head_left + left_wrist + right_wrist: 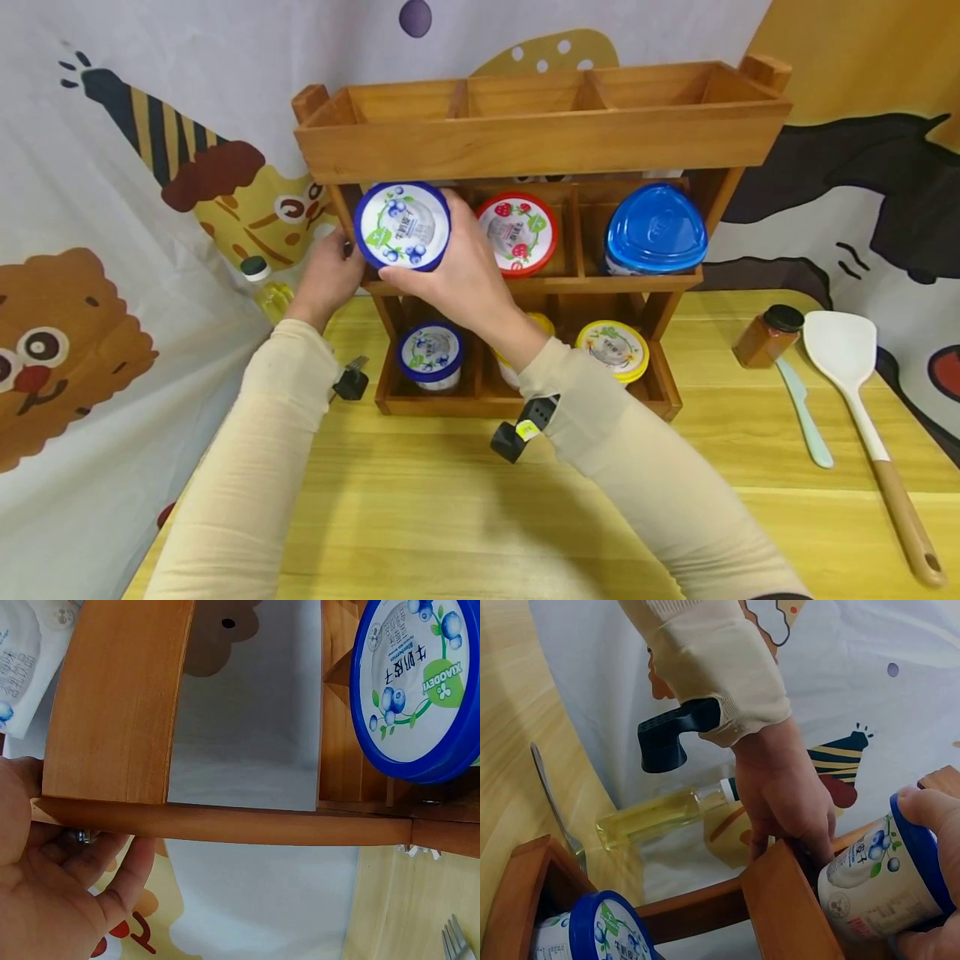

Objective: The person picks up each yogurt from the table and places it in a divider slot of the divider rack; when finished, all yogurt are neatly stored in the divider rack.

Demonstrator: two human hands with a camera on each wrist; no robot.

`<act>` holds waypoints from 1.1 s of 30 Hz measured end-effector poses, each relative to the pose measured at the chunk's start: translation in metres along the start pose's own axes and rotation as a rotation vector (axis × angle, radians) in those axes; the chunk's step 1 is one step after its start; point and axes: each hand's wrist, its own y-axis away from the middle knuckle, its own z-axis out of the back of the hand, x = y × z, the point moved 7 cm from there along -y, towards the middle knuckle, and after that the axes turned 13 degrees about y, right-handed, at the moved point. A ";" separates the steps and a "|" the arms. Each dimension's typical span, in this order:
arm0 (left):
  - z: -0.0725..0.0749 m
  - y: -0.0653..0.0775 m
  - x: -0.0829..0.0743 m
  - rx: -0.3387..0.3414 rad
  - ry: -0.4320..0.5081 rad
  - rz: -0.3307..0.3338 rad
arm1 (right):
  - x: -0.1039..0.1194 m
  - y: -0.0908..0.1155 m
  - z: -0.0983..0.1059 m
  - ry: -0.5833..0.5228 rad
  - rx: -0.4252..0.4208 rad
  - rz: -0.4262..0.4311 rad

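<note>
My right hand (472, 279) holds a blue-lidded tub (403, 227) with blueberries on it, at the left end of the middle shelf of a wooden rack (540, 142). Thumb and fingers lie around the rim in the right wrist view; whether the tub's base touches the shelf is hidden. At the rack's left side, my left hand (330, 275) grips the frame, its fingers (124, 881) curled beneath the rail. Beside the held tub stand a red-lidded tub (525, 237) and a container with a blue rounded-triangle lid (658, 229).
On the bottom shelf are another blue-lidded tub (431, 354) and two yellow-lidded tubs, one (613, 348) at right, one partly behind my wrist. An oil bottle (268, 292) and fork (356, 364) lie left; jar (768, 333), pale green knife (806, 417) and spatula (843, 342) right.
</note>
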 end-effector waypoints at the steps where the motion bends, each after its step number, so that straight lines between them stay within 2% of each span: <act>1: 0.000 0.000 0.000 0.001 0.002 -0.002 | 0.000 -0.001 -0.001 0.003 -0.001 0.000; 20: -0.002 0.000 -0.002 0.004 -0.006 -0.001 | -0.014 -0.010 -0.024 0.119 0.048 -0.052; 33: -0.001 0.000 -0.001 0.014 -0.003 0.017 | -0.014 -0.010 -0.033 0.168 0.139 -0.081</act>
